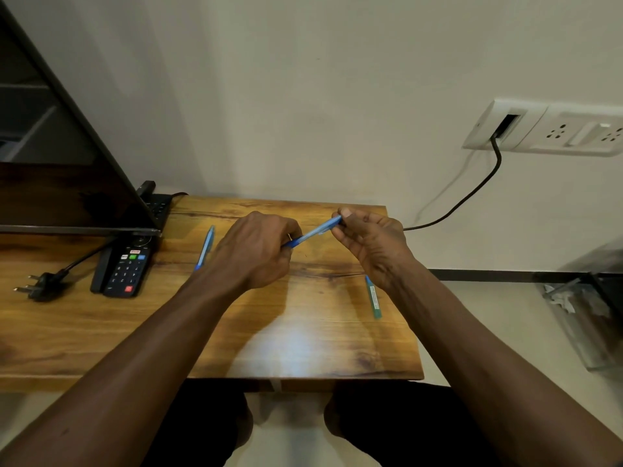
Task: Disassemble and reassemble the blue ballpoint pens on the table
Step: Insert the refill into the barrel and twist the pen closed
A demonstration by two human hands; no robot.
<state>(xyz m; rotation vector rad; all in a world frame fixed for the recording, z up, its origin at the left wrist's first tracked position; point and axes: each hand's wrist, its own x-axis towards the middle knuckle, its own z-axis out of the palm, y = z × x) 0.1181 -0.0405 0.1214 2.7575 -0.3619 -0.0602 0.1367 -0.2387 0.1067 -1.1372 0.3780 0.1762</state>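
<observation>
Gripping slim blue plastic ballpoint pen [312, 232] above wooden counter [303, 338]: left hand [254, 251] fingers clamped on tip end, right hand [369, 242] fingers on cap end. Pen judged light, stiff, slick; hold near ends w/ firm pinch.

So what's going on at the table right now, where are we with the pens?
A person holds one blue pen above the wooden table with both hands: the left hand grips its lower end, the right hand pinches the upper end. It still looks to be in one piece. Two more pens lie on the table, one left of the hands, one by the right wrist. A remote control sits further left.
</observation>
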